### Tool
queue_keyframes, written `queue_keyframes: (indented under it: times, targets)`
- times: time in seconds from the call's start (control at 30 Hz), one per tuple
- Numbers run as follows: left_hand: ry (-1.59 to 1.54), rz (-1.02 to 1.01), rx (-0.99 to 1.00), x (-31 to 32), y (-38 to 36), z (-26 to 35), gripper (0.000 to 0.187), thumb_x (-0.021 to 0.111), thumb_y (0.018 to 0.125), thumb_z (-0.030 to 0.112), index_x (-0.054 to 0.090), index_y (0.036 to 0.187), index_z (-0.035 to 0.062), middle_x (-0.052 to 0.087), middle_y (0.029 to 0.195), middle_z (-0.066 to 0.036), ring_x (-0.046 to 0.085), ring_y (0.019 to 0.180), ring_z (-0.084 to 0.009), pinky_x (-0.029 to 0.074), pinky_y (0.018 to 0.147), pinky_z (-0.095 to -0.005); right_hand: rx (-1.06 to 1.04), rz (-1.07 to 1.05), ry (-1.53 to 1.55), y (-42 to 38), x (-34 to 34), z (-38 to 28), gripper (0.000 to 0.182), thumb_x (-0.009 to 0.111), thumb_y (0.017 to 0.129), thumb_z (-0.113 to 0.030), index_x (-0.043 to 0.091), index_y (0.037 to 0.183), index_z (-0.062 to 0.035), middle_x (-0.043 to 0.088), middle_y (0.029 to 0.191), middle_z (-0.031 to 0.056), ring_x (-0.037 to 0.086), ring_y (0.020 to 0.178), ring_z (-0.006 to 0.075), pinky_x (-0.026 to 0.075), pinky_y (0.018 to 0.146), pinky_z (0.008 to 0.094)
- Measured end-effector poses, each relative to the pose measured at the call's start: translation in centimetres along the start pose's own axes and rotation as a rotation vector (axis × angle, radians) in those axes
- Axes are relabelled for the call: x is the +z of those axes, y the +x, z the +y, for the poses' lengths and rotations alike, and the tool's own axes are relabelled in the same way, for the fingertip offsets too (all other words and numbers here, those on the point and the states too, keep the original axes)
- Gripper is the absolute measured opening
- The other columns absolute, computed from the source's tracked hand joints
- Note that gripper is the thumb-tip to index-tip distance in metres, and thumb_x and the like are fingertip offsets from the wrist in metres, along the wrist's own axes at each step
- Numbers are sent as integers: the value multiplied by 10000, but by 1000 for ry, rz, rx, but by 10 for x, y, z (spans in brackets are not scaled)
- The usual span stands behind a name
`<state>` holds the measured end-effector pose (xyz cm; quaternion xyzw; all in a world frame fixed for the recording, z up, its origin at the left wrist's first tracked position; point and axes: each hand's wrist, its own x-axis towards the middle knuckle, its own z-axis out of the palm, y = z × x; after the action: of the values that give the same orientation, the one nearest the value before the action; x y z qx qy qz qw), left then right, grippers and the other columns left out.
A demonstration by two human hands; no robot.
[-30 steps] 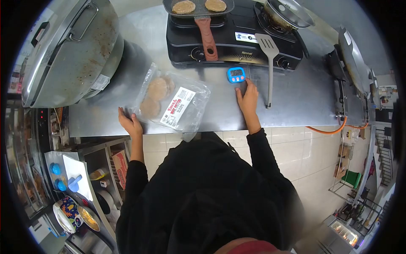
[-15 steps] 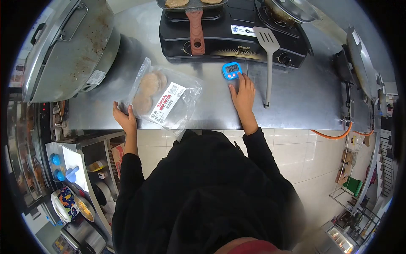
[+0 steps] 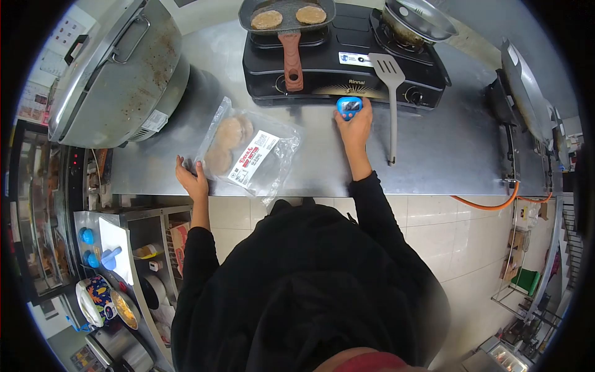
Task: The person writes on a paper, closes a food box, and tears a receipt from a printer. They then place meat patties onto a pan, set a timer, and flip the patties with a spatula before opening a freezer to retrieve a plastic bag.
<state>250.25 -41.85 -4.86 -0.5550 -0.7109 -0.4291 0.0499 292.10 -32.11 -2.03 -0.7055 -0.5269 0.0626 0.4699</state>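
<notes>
My right hand point(image 3: 356, 131) grips a blue digital timer point(image 3: 349, 107) between thumb and fingers, close to the front of the stove. On the left, my left hand point(image 3: 194, 178) is open at the table edge, its thumb apart from the fingers. Beside it lies a clear plastic bag point(image 3: 276, 162) of round frozen patties point(image 3: 229, 133) with a white and red label. A grey slotted spatula point(image 3: 392, 99) rests with its head on the stove and its handle on the table. Two patties point(image 3: 267, 20) sit in a grill pan point(image 3: 290, 23) with a brown handle.
The black gas stove point(image 3: 341, 68) stands at the back, with a metal pan point(image 3: 421, 22) on its right burner. A large metal pot point(image 3: 124, 80) occupies the left side of the steel table point(image 3: 434, 161). An orange hose point(image 3: 489, 206) hangs by the front edge at right.
My right hand has closed round the timer and moved it slightly right, nearer the stove. My left hand stays open beside the bag. The view has shifted, showing more of the grill pan.
</notes>
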Motion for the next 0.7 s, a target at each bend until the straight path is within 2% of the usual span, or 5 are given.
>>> queue_keyframes:
  times: [0.17, 0.33, 0.47, 0.6, 0.7]
  targets:
    - [-53, -28, 231, 3, -2, 41, 750, 618, 776, 438, 363, 1292, -42, 455, 1226, -222, 392, 1162, -367, 282, 990, -441, -36, 98, -37, 7, 12, 2, 773, 797, 600, -191, 375, 1207, 38, 469, 1126, 207, 468, 1016, 345, 391, 882, 399]
    - [77, -686, 619, -2, -33, 193, 880, 702, 614, 538, 405, 1322, 108, 316, 1391, -167, 274, 1283, -376, 179, 1049, -523, -119, 90, -21, 2, 9, 2, 781, 798, 602, -203, 371, 1211, 36, 454, 1175, 221, 426, 1085, 380, 352, 926, 425]
    - [178, -713, 607, 13, -50, 172, 915, 675, 554, 641, 438, 1312, 187, 308, 1404, -143, 243, 1287, -424, 166, 1040, -569, -407, 155, -217, -4, -49, -9, 735, 778, 622, -214, 407, 1222, -6, 461, 1207, 210, 415, 1133, 385, 342, 941, 441]
    - [142, -631, 594, 10, -41, 139, 858, 674, 564, 637, 494, 1267, 177, 381, 1345, -144, 251, 1277, -439, 187, 1029, -576, -153, 304, -491, -12, -105, 21, 493, 675, 746, -250, 496, 1152, -35, 524, 1140, 209, 506, 1040, 377, 409, 861, 449]
    - [135, -666, 561, 7, -29, 137, 827, 666, 589, 635, 509, 1246, 159, 408, 1315, -152, 265, 1271, -433, 180, 1028, -578, 191, -156, -518, -11, -105, 56, 400, 590, 829, -221, 478, 1176, -55, 589, 1026, 203, 579, 903, 379, 464, 748, 443]
